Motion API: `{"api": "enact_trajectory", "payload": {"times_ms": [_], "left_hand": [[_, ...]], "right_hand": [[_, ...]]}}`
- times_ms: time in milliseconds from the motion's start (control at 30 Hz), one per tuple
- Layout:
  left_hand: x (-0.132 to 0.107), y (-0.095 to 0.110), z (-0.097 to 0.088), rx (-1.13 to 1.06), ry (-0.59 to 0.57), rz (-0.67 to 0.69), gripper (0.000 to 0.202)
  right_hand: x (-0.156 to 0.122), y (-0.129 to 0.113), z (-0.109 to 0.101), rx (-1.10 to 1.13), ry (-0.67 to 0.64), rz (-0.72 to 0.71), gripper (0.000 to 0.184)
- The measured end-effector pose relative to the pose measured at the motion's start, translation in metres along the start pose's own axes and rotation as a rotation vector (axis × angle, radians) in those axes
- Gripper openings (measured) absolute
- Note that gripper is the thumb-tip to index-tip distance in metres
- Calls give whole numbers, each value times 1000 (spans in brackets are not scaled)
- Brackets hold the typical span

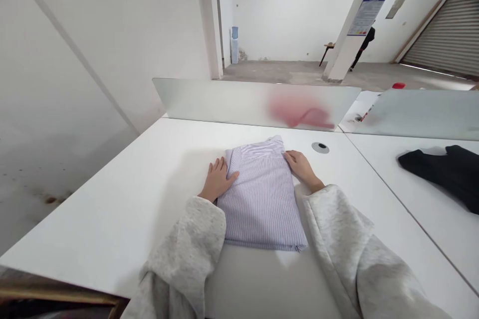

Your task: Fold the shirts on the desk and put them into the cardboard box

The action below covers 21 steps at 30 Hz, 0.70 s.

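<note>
A folded striped shirt (262,194), white with thin purple lines, lies flat on the white table (179,149) in front of me. My left hand (220,179) rests along its left edge, with the thumb stretched over the cloth and the fingers lying flat. At the upper right edge, my right hand (300,165) has its fingers drawn together on the cloth; the fingertips are partly hidden. Loose light grey sleeves cover both my forearms. The shirt's far end is slightly raised and uneven, while a small corner sticks out at its near right.
A frosted divider (224,102) runs along the table's back edge, with something red blurred behind it. A cable-hole cover (320,147) sits beyond my right hand. Black cloth (449,172) lies on the adjoining table at right. A person (364,47) stands partly behind a far pillar.
</note>
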State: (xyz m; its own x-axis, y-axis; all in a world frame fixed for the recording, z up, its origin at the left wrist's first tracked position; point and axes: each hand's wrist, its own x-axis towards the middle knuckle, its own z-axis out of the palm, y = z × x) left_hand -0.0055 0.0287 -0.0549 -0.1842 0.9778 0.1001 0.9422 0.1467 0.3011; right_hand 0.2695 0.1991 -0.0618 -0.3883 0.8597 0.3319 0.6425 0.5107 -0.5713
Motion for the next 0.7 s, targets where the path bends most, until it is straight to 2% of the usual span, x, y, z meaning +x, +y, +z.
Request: {"api": "enact_trajectory", "payload": {"times_ms": [133, 233, 333, 400, 500, 600, 700], "left_hand": [[-3, 3, -4, -106, -20, 121, 62], [-7, 8, -9, -271, -26, 169, 53], [-11, 14, -13, -506, -37, 162, 54], [-10, 17, -14, -701, -14, 93, 60], [-6, 17, -12, -1046, -2, -103, 71], [-1, 13, -10, -1306, -65, -250, 62], [-1, 10, -11, -1397, -192, -305, 45]], "right_hand": [[-3, -7, -2, 172, -54, 7, 33], [-5, -12, -1, 503, -62, 76, 30], [-6, -19, 2, 800, -11, 169, 35], [-6, -25, 4, 886, 0, 286, 46], [-7, -31, 2, 924, -21, 475, 58], [-8, -33, -4, 961, -121, 443, 43], [-10, -34, -9, 1031, -307, 370, 32]]}}
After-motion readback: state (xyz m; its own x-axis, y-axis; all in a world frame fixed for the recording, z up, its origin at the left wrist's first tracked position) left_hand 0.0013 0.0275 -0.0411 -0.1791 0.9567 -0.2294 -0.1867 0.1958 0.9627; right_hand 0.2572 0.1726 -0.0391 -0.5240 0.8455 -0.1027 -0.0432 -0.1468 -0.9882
